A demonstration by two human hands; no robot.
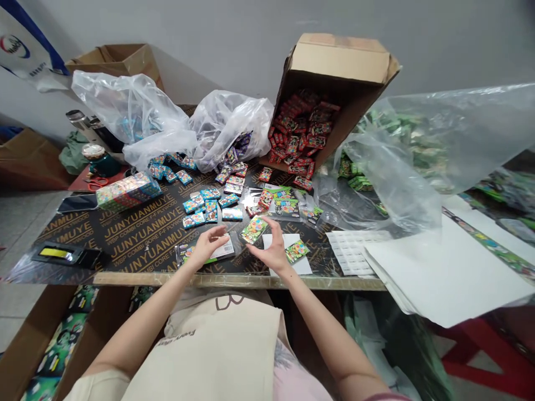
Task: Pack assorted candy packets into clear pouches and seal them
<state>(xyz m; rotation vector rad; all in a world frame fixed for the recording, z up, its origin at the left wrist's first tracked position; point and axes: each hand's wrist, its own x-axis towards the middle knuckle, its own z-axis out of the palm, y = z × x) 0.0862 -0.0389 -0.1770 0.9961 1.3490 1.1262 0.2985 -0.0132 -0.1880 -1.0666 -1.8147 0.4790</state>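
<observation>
My right hand [272, 249] grips a small green printed box [253, 229] between thumb and fingers, above the table's front half. My left hand [208, 245] is beside it on the left, fingers bent and apart, with nothing in them. Under my left hand lies a clear plastic pouch with a dark printed card [223, 250]. Beside my right wrist a second green box [297, 251] rests on a white sheet [301, 267]. Just beyond my hands are several small blue boxes [211, 210] and a red box [265, 199] on another printed pouch [285, 204].
A tilted carton [340, 58] full of red boxes stands at the back. Plastic bags [137, 103] of blue and purple boxes are left of it; a bag of green ones [418, 133] is right. A sticker sheet [355, 250], white sheets [451, 267], a phone [77, 204] and scissors [97, 183] lie about.
</observation>
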